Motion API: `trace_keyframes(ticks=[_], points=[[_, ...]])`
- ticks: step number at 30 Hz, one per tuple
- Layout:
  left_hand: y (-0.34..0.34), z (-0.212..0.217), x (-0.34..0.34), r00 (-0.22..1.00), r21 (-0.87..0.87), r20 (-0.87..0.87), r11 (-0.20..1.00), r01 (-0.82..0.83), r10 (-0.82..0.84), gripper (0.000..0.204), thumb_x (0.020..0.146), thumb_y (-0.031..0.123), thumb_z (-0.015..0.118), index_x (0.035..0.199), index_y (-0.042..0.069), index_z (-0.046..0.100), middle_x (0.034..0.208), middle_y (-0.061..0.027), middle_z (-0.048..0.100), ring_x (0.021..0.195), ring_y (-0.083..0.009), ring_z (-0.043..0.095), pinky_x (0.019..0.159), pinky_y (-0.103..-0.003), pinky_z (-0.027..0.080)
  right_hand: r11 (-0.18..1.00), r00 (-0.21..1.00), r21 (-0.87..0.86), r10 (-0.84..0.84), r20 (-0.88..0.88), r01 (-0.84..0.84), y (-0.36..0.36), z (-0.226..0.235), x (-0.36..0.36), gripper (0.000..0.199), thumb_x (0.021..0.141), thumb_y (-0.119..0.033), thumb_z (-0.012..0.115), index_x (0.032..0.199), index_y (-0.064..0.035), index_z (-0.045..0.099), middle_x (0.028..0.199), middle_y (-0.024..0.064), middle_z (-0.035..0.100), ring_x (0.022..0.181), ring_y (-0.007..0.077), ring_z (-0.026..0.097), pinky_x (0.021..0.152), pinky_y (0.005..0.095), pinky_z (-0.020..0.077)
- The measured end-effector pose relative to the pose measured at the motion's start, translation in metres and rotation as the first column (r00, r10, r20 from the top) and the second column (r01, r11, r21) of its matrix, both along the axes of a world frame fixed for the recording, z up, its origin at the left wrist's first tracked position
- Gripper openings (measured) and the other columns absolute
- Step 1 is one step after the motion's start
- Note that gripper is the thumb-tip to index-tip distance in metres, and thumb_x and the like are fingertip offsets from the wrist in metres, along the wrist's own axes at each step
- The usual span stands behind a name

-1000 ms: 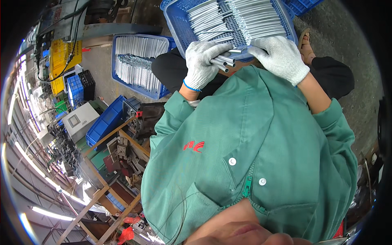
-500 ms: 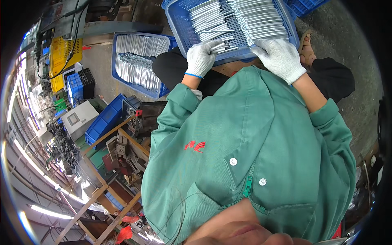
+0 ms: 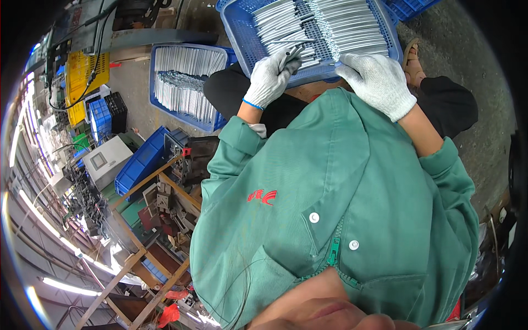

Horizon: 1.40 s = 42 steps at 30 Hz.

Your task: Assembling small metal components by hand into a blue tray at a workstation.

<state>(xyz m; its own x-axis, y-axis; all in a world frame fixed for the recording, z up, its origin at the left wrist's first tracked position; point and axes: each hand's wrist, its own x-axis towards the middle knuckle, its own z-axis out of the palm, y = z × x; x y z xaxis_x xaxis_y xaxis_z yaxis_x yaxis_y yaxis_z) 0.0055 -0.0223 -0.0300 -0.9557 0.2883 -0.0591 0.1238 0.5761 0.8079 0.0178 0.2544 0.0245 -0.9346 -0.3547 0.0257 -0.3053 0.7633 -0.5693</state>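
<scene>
1. Head view: the left hand in a white knitted glove [image 3: 270, 80] has its fingers curled around a small bunch of grey cylindrical metal tubes [image 3: 294, 53], whose ends poke out past the fingertips.
2. The right hand in a white knitted glove [image 3: 379, 82] has its fingers lying close together, thumb a little apart; whether they pinch anything, I cannot tell.
3. Beneath and beyond both hands' fingers, a blue perforated plastic crate [image 3: 237, 36] sits tilted in view.
4. Inside it, a looser row of shiny silver metal tubes [image 3: 276, 23] lies just beyond the left fingers; a denser row of slim silver metal tubes [image 3: 352, 25] lies just beyond the right fingers.
5. Well left of the left fingers, a second blue plastic crate [image 3: 170, 111] holds more silver tubes.
</scene>
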Motion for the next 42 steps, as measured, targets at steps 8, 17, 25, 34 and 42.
trace_keyframes(ticks=[8, 17, 25, 34, 42], points=[[0.013, 0.022, 0.0, 0.978, 0.115, -0.141, 0.979, 0.168, -0.151, 0.017, 0.086, 0.002, 0.073, 0.103, 0.003, 0.072, 0.091, -0.0045, 0.079, 0.067, -0.0217, 0.071, 0.065, -0.031, 0.053, 0.998, 0.997, 0.028, 0.05, -0.06, -0.048, -0.001, 0.006, 0.002, 0.034, 0.094, -0.035, 0.066, 0.105, -0.005, 0.079, 0.09, 0.011, 0.078, 0.073, 0.0326, 0.072, 0.065, 0.0403, 0.053], [0.017, 0.037, 0.002, 0.971, 0.097, -0.175, 0.979, 0.178, -0.16, 0.027, 0.079, -0.01, 0.06, 0.103, -0.001, 0.07, 0.087, -0.0066, 0.077, 0.07, -0.0191, 0.07, 0.067, -0.029, 0.054, 0.999, 0.997, 0.029, 0.032, -0.075, -0.03, -0.001, 0.012, 0.004, 0.033, 0.095, -0.035, 0.067, 0.103, -0.0054, 0.079, 0.086, 0.0098, 0.078, 0.071, 0.0301, 0.072, 0.064, 0.0393, 0.0524], [0.013, 0.034, 0.001, 0.976, 0.134, -0.162, 0.977, 0.168, -0.146, 0.015, 0.082, -0.004, 0.071, 0.096, 0.002, 0.069, 0.085, -0.006, 0.077, 0.067, -0.0214, 0.071, 0.064, -0.032, 0.053, 1.0, 0.97, 0.022, 0.025, -0.243, -0.02, 0.004, 0.005, 0.006, 0.032, 0.097, -0.039, 0.061, 0.095, -0.0114, 0.077, 0.078, 0.0039, 0.073, 0.066, 0.025, 0.07, 0.061, 0.0372, 0.0536], [0.018, 0.043, 0.007, 0.977, 0.12, -0.137, 0.976, 0.18, -0.163, 0.044, 0.071, -0.016, 0.049, 0.106, -0.001, 0.072, 0.088, -0.0058, 0.075, 0.072, -0.0184, 0.066, 0.07, -0.029, 0.053, 0.994, 0.959, 0.102, 0.059, -0.279, -0.032, 0.001, 0.008, 0.003, 0.032, 0.098, -0.038, 0.06, 0.09, -0.0115, 0.076, 0.072, 0.0044, 0.07, 0.064, 0.0253, 0.068, 0.061, 0.0375, 0.0535], [0.026, 0.054, 0.011, 0.895, -0.227, -0.414, 0.971, 0.078, -0.168, 0.041, 0.069, -0.008, 0.064, 0.106, 0.008, 0.074, 0.083, -0.0032, 0.073, 0.071, -0.023, 0.063, 0.077, -0.033, 0.05, 0.993, 0.982, 0.103, 0.068, -0.176, -0.05, 0.001, 0.018, 0.004, 0.031, 0.097, -0.037, 0.061, 0.088, -0.0113, 0.077, 0.071, 0.0054, 0.07, 0.062, 0.026, 0.068, 0.061, 0.038, 0.0537]])
